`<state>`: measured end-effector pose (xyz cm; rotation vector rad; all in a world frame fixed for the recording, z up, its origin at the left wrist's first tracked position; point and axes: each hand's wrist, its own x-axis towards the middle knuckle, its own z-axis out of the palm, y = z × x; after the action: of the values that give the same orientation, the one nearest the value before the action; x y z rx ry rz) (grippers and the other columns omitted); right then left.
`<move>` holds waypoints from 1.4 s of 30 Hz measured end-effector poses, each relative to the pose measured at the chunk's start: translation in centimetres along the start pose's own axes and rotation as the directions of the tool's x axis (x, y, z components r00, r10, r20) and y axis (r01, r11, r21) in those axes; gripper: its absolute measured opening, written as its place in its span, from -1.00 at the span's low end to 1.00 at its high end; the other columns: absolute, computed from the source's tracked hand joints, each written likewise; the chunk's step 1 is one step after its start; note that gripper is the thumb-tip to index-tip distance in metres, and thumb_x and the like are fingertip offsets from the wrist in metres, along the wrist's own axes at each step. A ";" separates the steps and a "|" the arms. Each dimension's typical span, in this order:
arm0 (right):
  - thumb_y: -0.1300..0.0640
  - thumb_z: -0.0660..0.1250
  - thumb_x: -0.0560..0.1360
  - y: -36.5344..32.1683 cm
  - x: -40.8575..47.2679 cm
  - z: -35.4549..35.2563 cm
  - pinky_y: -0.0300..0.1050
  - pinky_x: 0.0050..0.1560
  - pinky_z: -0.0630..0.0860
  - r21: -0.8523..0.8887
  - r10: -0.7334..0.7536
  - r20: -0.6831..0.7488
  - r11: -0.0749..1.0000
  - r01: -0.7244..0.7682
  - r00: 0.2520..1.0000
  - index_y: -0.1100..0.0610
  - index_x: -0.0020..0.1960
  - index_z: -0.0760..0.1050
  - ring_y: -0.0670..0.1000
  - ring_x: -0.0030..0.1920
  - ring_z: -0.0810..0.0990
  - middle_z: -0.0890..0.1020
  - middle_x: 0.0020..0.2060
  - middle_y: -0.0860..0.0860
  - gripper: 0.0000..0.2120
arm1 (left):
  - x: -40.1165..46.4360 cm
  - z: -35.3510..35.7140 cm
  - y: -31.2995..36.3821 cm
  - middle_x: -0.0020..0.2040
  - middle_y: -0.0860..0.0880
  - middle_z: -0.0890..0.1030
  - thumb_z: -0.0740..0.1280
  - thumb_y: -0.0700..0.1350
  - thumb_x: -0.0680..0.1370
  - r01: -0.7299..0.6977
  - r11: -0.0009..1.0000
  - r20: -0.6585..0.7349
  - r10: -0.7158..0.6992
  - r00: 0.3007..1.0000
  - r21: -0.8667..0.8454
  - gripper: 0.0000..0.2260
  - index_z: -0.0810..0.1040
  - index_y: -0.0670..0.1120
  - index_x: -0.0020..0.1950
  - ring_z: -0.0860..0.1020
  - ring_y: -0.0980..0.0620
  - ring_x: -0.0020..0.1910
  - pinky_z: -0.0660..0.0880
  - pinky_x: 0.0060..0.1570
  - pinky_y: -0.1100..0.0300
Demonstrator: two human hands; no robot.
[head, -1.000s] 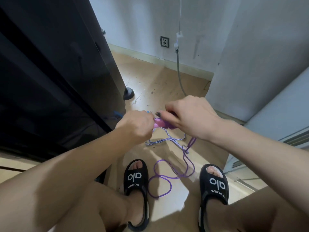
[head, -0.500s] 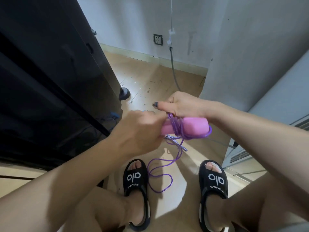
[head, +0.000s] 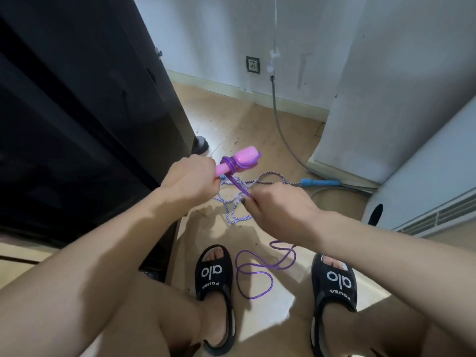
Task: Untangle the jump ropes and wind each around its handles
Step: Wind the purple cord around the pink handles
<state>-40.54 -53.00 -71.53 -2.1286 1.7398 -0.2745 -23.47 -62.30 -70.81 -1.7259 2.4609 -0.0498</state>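
Observation:
My left hand (head: pixel 192 177) grips the pink handles (head: pixel 240 161) of the purple jump rope, with several purple turns wound round them. My right hand (head: pixel 280 210) pinches the purple rope (head: pixel 239 188) taut just below the handles. The slack of that purple rope (head: pixel 253 273) lies looped on the floor between my feet. A second rope, white and purple braided (head: pixel 233 212), lies loose on the floor under my hands and runs to its blue handle (head: pixel 318 182) on the right.
A tall black cabinet (head: pixel 90 112) stands close on the left. A white appliance with a vent (head: pixel 425 202) and a white wall corner stand on the right. A grey hose (head: pixel 280 130) runs down the back wall across the floor. My feet wear black slides (head: pixel 215 274).
My right hand has come off the handles and dropped down and right, drawing the purple rope taut. The handles now tilt up to the right and the blue handle shows.

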 end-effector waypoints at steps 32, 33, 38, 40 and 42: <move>-0.26 -0.07 0.63 4.7 3.2 0.4 -0.03 -0.19 0.42 0.394 0.188 0.123 0.892 -0.222 0.974 0.29 -0.29 0.35 0.14 -0.33 0.41 0.47 -0.42 0.14 -0.33 | -1.9 -4.0 1.9 -0.43 -0.05 0.36 0.34 -0.07 0.57 -0.011 0.742 -0.075 -0.054 0.996 -0.670 -0.64 0.37 -0.16 -0.37 0.29 -0.08 -0.38 0.29 -0.32 0.07; -0.23 -0.09 0.66 4.3 2.7 0.7 -0.03 -0.15 0.44 0.363 0.176 0.123 0.908 -0.209 0.977 0.30 -0.26 0.35 0.16 -0.30 0.43 0.49 -0.39 0.17 -0.34 | -1.1 -3.4 0.8 -0.39 -0.06 0.43 0.36 -0.07 0.56 0.092 0.679 0.009 -0.125 0.992 -0.728 -0.70 0.48 -0.20 -0.31 0.34 -0.08 -0.36 0.33 -0.29 0.09; -0.18 -0.07 0.67 2.8 1.0 -0.2 -0.03 -0.22 0.42 0.292 0.115 0.129 0.945 -0.149 0.985 0.18 -0.30 0.24 0.16 -0.29 0.39 0.46 -0.37 0.15 -0.45 | 0.3 -0.6 -2.0 -0.33 -0.10 0.48 0.42 -0.10 0.45 0.305 0.576 0.213 -0.223 0.951 -0.758 -0.81 0.59 -0.23 -0.18 0.39 -0.06 -0.38 0.35 -0.31 0.10; -0.16 -0.07 0.68 2.5 0.8 -1.0 0.00 -0.23 0.42 0.215 0.109 0.143 0.967 -0.138 0.984 0.16 -0.31 0.24 0.16 -0.31 0.41 0.46 -0.39 0.14 -0.47 | 0.6 -0.1 -1.7 -0.32 -0.11 0.53 0.43 -0.09 0.46 0.290 0.669 0.196 -0.215 0.957 -0.684 -0.82 0.60 -0.21 -0.19 0.47 -0.10 -0.32 0.43 -0.24 0.10; -0.17 -0.07 0.68 1.5 0.3 -1.3 0.01 -0.25 0.42 0.070 0.038 0.088 0.997 -0.045 0.995 0.16 -0.26 0.28 0.18 -0.29 0.45 0.47 -0.38 0.12 -0.49 | 1.0 0.4 -1.5 -0.27 -0.10 0.58 0.42 -0.05 0.50 0.270 0.772 0.179 -0.203 0.963 -0.576 -0.82 0.59 -0.16 -0.18 0.56 -0.12 -0.24 0.51 -0.14 0.09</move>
<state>-42.28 -53.71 -70.98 -2.0205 1.6967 -0.2263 -22.38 -63.75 -71.09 -2.1886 2.3000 0.8670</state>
